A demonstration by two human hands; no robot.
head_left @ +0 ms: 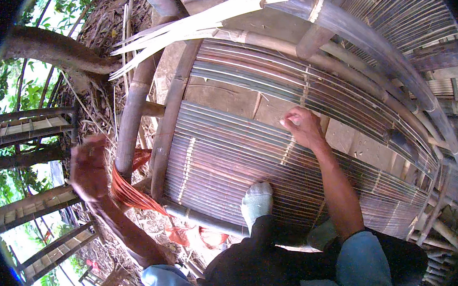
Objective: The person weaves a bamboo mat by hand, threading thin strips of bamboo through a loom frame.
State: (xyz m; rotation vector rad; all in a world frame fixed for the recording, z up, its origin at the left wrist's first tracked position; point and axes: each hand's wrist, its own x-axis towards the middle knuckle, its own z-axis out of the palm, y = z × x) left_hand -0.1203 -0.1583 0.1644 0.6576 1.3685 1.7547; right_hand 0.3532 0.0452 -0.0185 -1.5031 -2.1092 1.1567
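My right hand (305, 126) is over the gap between two sections of a bamboo slat platform (229, 143). Its thumb and fingers are pinched together; whatever they hold, if anything, is too small to name. Off the platform's left side, my left hand (89, 167) is raised and smeared by motion, so its fingers do not show clearly. Close to it, a bundle of orange strands (130, 191) hangs by a bamboo post (133, 118). Pale cross-lashings (187, 170) bind the slats in rows. A foot in a grey sock (257, 202) rests on the platform's near part.
Split white bamboo strips (203, 24) lie across the frame at the far left. A thick bamboo rail (360, 28) curves along the far side to the right. Tree limbs (55, 49) and slatted wooden structures (37, 206) stand at the left.
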